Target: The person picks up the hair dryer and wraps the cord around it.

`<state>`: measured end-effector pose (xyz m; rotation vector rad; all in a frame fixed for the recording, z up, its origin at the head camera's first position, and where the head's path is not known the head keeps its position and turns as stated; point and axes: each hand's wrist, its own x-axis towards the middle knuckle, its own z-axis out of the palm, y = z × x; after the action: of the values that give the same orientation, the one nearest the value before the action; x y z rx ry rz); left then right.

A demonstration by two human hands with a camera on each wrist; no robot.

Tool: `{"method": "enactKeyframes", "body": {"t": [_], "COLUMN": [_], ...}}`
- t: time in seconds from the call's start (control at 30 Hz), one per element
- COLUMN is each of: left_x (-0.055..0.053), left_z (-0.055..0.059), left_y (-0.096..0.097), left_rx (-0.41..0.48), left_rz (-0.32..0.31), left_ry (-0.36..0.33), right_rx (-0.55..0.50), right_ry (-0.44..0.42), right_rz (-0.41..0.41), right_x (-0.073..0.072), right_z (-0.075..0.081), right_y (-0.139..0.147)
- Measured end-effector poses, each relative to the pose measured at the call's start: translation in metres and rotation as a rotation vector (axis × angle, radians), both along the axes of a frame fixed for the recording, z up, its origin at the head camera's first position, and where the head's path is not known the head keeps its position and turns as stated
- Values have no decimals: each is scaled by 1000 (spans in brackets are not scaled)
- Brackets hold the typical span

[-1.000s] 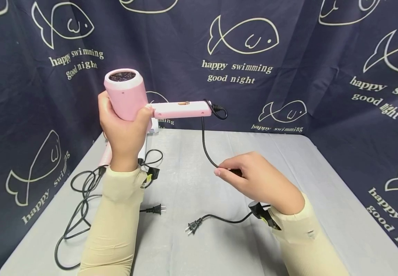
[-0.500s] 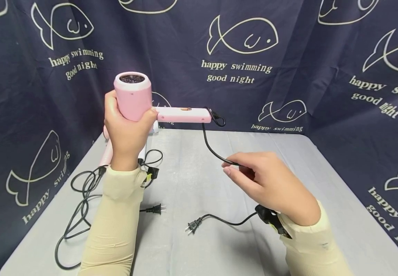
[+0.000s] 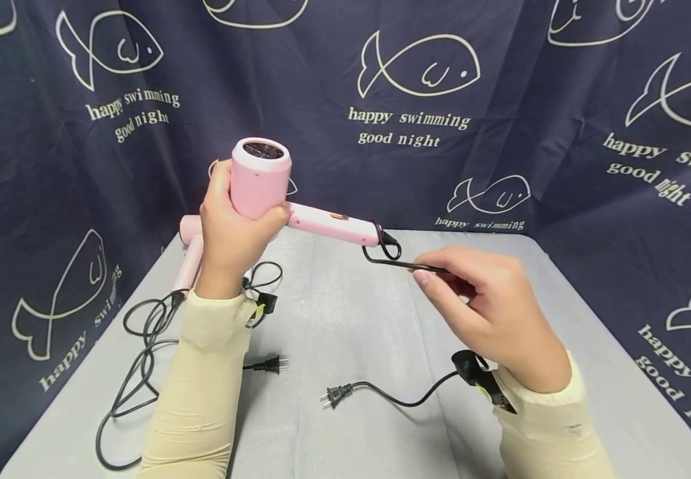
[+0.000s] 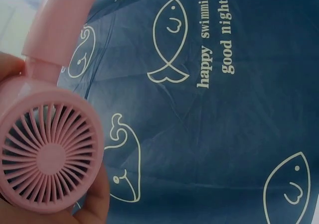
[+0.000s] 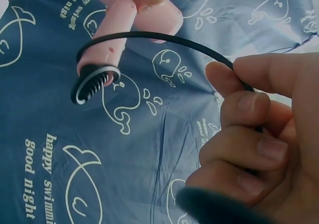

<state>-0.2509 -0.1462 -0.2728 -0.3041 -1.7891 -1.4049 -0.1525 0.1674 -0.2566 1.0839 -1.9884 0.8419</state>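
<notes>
My left hand (image 3: 234, 243) grips a pink hair dryer (image 3: 259, 183) round its barrel, above the table. The dark outlet faces up, and the handle (image 3: 333, 225) points right, tilted slightly down. In the left wrist view the slotted rear grille (image 4: 51, 157) shows, with fingers curled round the barrel. A black power cord (image 3: 402, 263) leaves the handle's end, where it loops. My right hand (image 3: 492, 299) pinches this cord between thumb and forefinger; in the right wrist view the other fingers are curled around the cord (image 5: 164, 36) too. Its lower part hangs behind my wrist.
A two-pin plug (image 3: 336, 395) lies on the grey table (image 3: 375, 446). Behind my left arm are a second pink hair dryer (image 3: 190, 263), tangled black cords (image 3: 142, 359) and another plug (image 3: 272, 364). A dark fish-print curtain (image 3: 297, 80) surrounds the table.
My left hand has moved right and down with the hair dryer, its handle now tilting down. My right hand has shifted right along the cord, drawing it closer to straight.
</notes>
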Motion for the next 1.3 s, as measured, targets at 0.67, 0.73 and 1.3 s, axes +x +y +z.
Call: {"method": "enactKeyframes", "body": {"t": [0.67, 0.73, 1.3], "left_x": [10, 16, 10], "left_z": [0, 3, -1], "left_y": [4, 6, 2], "left_rx": [-147, -153, -67], "left_rz": [-120, -151, -337], "left_ry": [39, 63, 197], "right_rx": [-167, -176, -214], "right_ry": [26, 6, -177], "right_rz": [-95, -123, -167], "right_x": [-11, -13, -40], "right_z": [6, 6, -13], "right_y": [8, 8, 11]}}
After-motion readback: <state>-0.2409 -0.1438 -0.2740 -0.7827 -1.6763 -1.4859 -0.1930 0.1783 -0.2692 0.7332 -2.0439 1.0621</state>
